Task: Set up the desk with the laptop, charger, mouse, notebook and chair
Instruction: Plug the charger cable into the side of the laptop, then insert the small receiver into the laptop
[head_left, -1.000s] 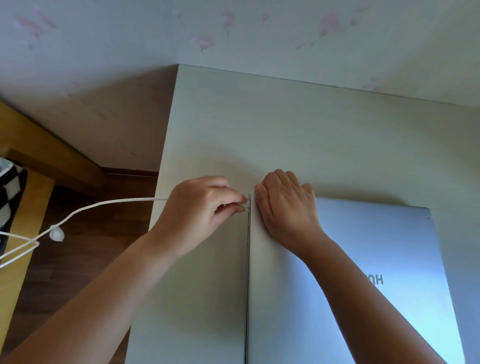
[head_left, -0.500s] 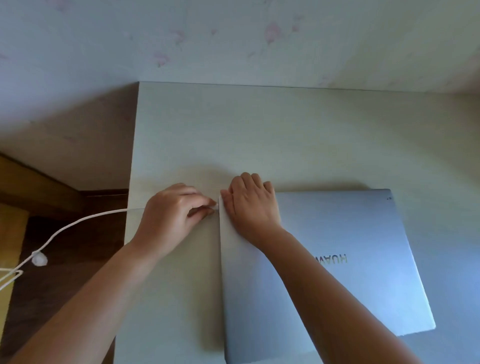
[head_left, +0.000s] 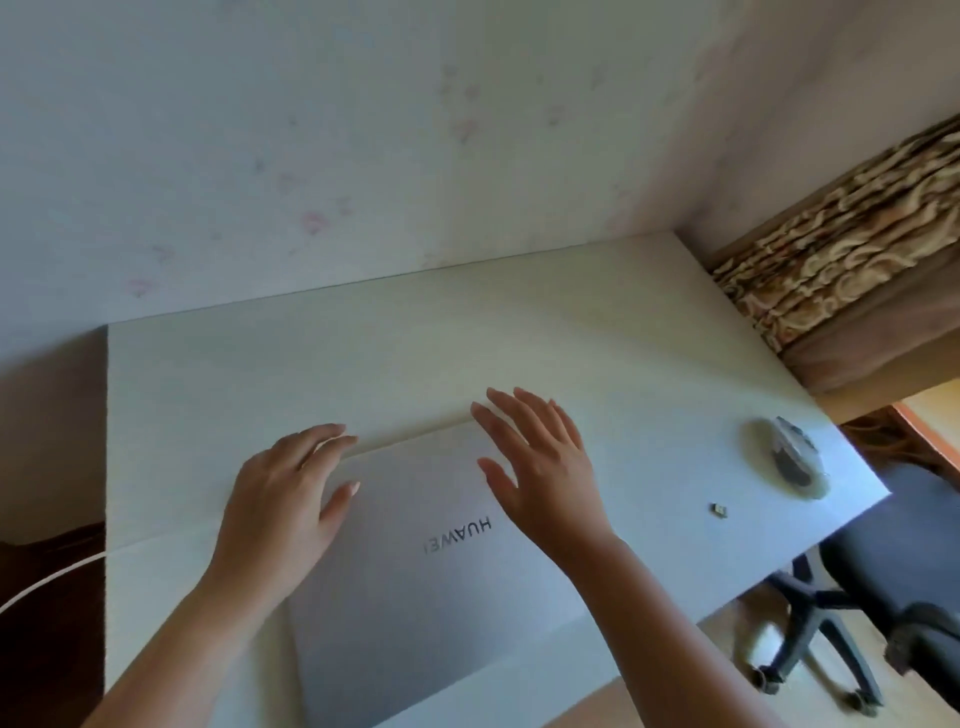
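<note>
At the far left a white charger cable (head_left: 49, 579) curves up from the dark floor to the desk's left edge, where the left forearm hides the rest of it, so the plug end cannot be seen from here; it probably trails off that side because the outlet lies that way. The desk (head_left: 363, 338) is a pale top pushed against the wall, and most of it is bare.

The left hand (head_left: 283, 496) is spread over the far left corner of the laptop (head_left: 415, 597), fingers loosely extended and thumb angled inward. It grips nothing; whether the palm rests on the lid or floats just above it cannot be told. The laptop lies closed near the front edge, slightly skewed, its logo reading upside down, which suggests the hinge is away from the person and the opening edge is close. That would suit lifting the lid next, though this is only a judgement.

The right hand (head_left: 540, 467) is likewise released, fingers fanned and pointing to the far wall, held over the back edge of the lid near its middle. Both wrists are straight, forearms converging from the bottom of the view.

Further right, well apart from the laptop, a small dark dongle (head_left: 719, 510) lies on the desk, and beyond it the mouse (head_left: 792, 457) sits near the right front corner, handy for the right hand. The chair (head_left: 883, 582) stands beside that corner, not yet drawn up in front. No notebook is in view.
</note>
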